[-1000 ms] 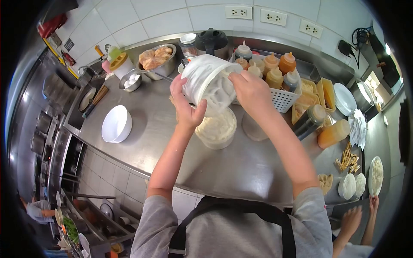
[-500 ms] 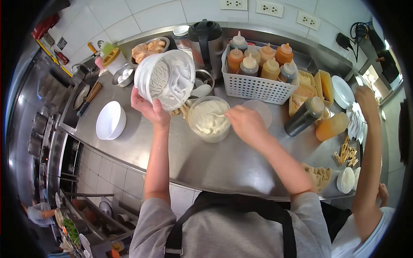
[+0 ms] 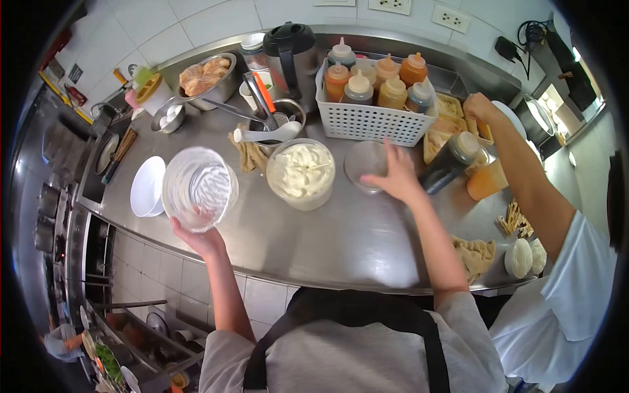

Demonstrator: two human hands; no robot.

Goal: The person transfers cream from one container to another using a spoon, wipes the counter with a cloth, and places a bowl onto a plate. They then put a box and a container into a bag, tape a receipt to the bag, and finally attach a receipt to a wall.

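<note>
My left hand (image 3: 200,236) holds a clear plastic tub (image 3: 196,187) from below, its inside streaked with white residue. The tub is tilted and overlaps a white bowl (image 3: 148,187) on the counter. Near the middle stands a clear tub filled with a pale cream (image 3: 301,171), touched by neither hand. My right hand (image 3: 398,175) is spread, slightly blurred, at the right edge of a round clear lid (image 3: 367,166) lying on the steel counter. Whether its fingers touch the lid I cannot tell.
Squeeze bottles fill a white basket (image 3: 373,123) at the back. A metal bowl of utensils (image 3: 288,118) sits behind the cream. A black thermos (image 3: 289,62) stands beyond. At the right, a co-worker's arm (image 3: 517,157) reaches over the counter near a dark bottle (image 3: 452,160).
The held tub has moved left and down, away from the cream tub. My right hand has left the cream and opened beside the lid. The co-worker's arm has shifted left.
</note>
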